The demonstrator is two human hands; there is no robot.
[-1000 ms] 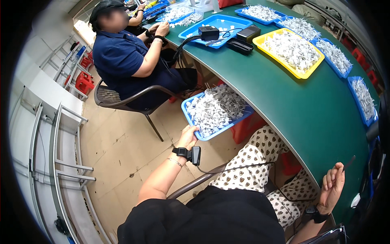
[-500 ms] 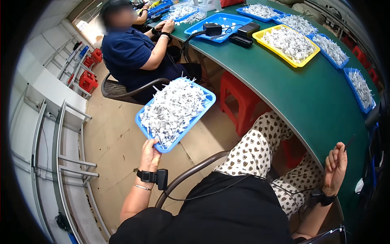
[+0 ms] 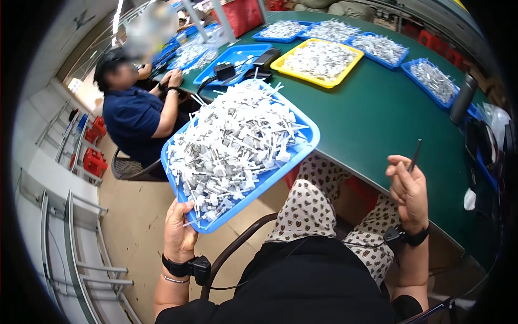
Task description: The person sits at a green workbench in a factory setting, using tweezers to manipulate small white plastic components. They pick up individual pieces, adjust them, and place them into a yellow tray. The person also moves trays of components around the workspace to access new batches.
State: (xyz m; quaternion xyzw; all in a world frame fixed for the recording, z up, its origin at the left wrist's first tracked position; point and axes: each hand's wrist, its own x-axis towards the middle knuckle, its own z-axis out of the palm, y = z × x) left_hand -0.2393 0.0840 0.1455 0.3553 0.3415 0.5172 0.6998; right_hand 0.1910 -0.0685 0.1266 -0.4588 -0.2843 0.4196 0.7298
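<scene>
My left hand (image 3: 179, 233) grips the near corner of a blue plastic tray (image 3: 294, 156) heaped with several small white plastic parts (image 3: 232, 146). The tray is lifted in the air over my left knee, level with the table edge. My right hand (image 3: 408, 190) is raised at the near edge of the green table (image 3: 377, 113) and pinches a thin dark rod (image 3: 415, 155) that points upward. Both wrists wear a black band. My lap shows spotted trousers (image 3: 307, 208).
A yellow tray (image 3: 318, 59) and several blue trays (image 3: 434, 78) of white parts lie on the table, with black devices (image 3: 259, 62) on another blue tray. A person in a dark blue shirt (image 3: 135, 119) sits at my left. Red stools (image 3: 91, 156) and metal racks (image 3: 70, 243) line the floor.
My left hand has lifted the blue tray from low beside the chair up toward the table and closer to the camera. My right hand has risen to the table edge.
</scene>
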